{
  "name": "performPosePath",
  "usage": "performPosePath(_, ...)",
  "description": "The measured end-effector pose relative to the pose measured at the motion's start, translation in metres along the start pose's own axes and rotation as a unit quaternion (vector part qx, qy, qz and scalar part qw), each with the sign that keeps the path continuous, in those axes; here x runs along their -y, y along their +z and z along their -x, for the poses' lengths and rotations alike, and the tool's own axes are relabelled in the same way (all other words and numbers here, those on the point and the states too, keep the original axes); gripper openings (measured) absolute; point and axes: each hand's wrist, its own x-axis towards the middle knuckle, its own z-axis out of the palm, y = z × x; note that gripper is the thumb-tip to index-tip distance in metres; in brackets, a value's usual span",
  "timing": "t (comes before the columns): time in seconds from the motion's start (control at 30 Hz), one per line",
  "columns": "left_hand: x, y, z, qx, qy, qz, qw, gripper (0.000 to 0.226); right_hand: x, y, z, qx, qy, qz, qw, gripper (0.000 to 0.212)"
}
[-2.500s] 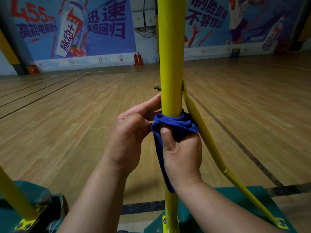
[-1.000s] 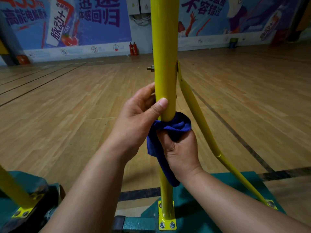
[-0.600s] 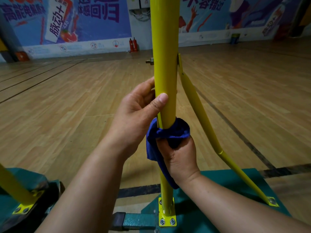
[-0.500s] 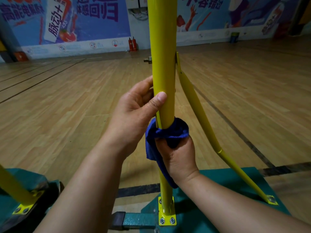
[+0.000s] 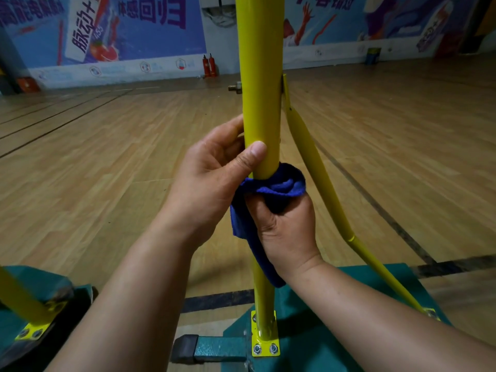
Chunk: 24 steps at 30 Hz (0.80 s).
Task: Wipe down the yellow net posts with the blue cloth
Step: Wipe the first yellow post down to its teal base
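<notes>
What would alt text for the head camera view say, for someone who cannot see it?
A person's right hand grips a blue cloth wrapped around an upright yellow net post, while the left hand grips the post just above it. The post is bolted to a green base on a wooden gym floor.

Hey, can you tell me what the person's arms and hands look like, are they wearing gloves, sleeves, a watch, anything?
Both forearms are bare as far as the picture shows: no sleeve reaches into view. The left hand and the right hand wear no gloves. No watch, bracelet or ring shows on either wrist or on the fingers that can be seen. The left thumbnail is short and plain.
</notes>
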Motion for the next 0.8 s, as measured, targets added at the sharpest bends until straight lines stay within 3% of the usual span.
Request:
performPosePath(0.27, 0.002, 0.0, -0.003, -0.005, 0.004, 0.002, 1.0, 0.057, -0.014, -0.002, 0.008, 0.003, 0.001, -0.029, 1.0, 0.055)
performPosePath(0.43, 0.003, 0.003, -0.001, -0.012, 0.003, -0.002, 1.0, 0.049, -0.029, -0.007, 0.017, 0.007, 0.019, -0.015, 1.0, 0.043)
performPosePath(0.8, 0.016, -0.001, 0.006, 0.017, -0.034, -0.024, 0.999, 0.044, -0.047, -0.014, 0.031, 0.02, 0.064, 0.026, 0.997, 0.047)
